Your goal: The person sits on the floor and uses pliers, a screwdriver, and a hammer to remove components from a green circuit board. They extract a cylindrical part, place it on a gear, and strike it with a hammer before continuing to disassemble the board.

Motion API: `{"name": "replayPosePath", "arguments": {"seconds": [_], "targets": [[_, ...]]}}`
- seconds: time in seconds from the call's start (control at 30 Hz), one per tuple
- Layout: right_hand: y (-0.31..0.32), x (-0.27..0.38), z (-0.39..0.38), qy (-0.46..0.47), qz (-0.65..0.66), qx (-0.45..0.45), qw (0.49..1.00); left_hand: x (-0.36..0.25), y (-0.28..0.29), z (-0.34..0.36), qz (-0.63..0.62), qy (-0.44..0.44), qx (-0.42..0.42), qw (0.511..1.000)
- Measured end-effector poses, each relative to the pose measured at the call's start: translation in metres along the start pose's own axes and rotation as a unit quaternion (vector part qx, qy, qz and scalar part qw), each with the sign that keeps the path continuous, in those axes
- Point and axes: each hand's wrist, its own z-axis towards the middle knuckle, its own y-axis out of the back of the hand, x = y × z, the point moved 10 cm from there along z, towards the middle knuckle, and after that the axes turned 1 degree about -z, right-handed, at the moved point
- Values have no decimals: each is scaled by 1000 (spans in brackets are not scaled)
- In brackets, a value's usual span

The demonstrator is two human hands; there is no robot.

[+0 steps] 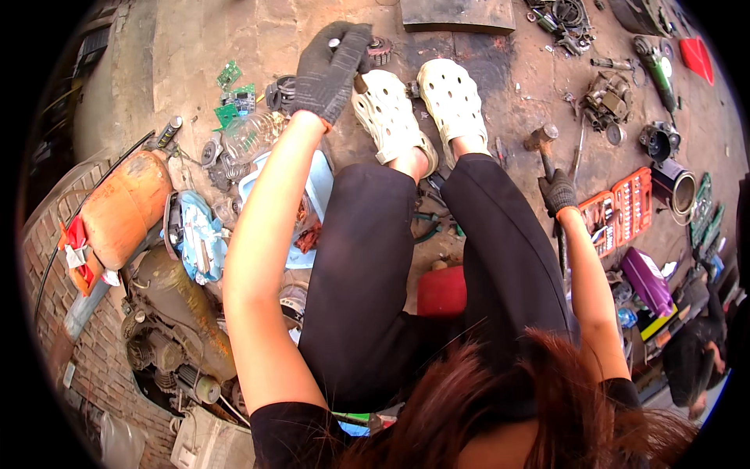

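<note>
My left hand (326, 82), in a dark grey work glove, is closed in front of the cream clog (384, 109) on my left foot. A short metal rod (334, 44) is gripped in it; only its bright round end shows, and the rest is hidden by the fingers. Lower down, at my right side, my right hand (557, 192) wears a matching glove and is wrapped round the handle of a hammer (541, 137). The hammer's rusty head points away from me, beyond the glove. Behind the left glove lies a ribbed, reddish round metal part (380, 51).
Green circuit boards (237, 102) and a light blue tub (323, 178) lie left of my legs. An orange gas cylinder (126, 205) is farther left. On the right are an orange socket-set case (631, 205), a green angle grinder (655, 72) and a dismantled motor (606, 102). Another person (692, 356) is at far right.
</note>
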Motion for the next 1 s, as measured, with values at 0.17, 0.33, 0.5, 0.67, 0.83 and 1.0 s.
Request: {"name": "replayPosePath", "arguments": {"seconds": [0.17, 0.33, 0.5, 0.67, 0.83, 1.0], "targets": [[-14, -11, 4, 3, 30, -10, 999, -25, -83, -4, 479, -135, 139, 856], [-20, -5, -1, -7, 32, -22, 999, 95, -122, 10, 644, -39, 262, 718], [-27, 12, -29, -61, 159, 63, 983, 130, -111, 30, 593, 19, 226, 773], [-49, 12, -21, 23, -73, 85, 993, 91, -65, 45, 469, 44, 258, 844], [69, 153, -45, 156, -82, 59, 983, 68, -34, 8, 183, 213, 304, 910], [168, 306, -89, 511, 187, -146, 826, 75, -57, -9, 32, 217, 394, 893]]}}
